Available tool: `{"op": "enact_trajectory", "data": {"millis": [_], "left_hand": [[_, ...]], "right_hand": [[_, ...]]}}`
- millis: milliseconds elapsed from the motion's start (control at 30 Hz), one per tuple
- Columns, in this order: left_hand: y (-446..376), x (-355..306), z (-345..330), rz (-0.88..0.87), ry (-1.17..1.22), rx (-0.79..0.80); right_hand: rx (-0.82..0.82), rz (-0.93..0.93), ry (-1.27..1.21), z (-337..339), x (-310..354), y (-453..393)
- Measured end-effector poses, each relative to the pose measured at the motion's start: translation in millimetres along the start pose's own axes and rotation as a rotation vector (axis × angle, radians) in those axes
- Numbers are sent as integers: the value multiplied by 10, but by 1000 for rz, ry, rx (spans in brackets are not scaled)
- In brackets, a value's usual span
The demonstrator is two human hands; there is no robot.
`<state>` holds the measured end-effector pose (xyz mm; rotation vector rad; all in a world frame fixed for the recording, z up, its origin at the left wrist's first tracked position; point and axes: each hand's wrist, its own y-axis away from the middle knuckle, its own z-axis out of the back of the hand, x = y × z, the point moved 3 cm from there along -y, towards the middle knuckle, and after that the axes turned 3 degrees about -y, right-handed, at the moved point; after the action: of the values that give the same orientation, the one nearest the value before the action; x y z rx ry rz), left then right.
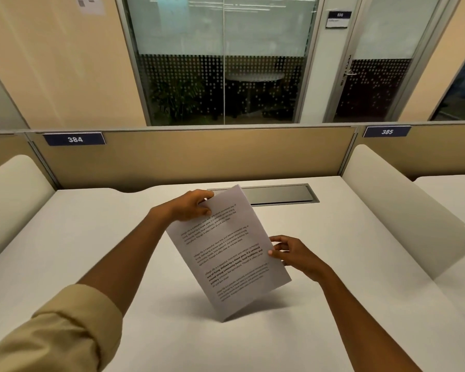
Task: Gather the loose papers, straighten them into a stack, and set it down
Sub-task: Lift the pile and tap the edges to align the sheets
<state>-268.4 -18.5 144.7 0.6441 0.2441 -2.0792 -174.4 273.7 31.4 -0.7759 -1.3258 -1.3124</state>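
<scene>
Above the desk [333, 251] I hold the papers [227, 251] tilted, one corner touching it: left hand [189, 206] pinching their top edge, right hand [293, 252] pinching the side. I judge this the squaring step; next, tap the edges level and lay the stack flat.

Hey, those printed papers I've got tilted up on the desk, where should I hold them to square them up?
Grip the papers by the two long side edges, one hand from each side. The left hand pinches the top corner and the right hand sits on the right edge. The stack stands tilted with its lower corner near the desk, so even side grips would probably let you tap the bottom edge flat.
</scene>
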Motion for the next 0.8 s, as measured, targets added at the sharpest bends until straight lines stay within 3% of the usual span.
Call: {"op": "enact_trajectory", "data": {"millis": [167,367,467,600,700,800], "left_hand": [[-88,-132,-18,-8,-59,57],[-118,-120,0,65,-32,19],[-114,-82,5,146,19,-64],[1,21,-19,262,43,-326],[183,152,-178,386,321,-535],[382,205,-572,498,895,-498]], "right_hand": [[39,76,23,-126,75,37],[-119,161,88,-154,68,107],[-133,167,69,-169,83,150],[-137,139,30,-154,57,183],[-147,118,-31,-128,0,194],[-163,107,-102,-117,-72,195]]}}
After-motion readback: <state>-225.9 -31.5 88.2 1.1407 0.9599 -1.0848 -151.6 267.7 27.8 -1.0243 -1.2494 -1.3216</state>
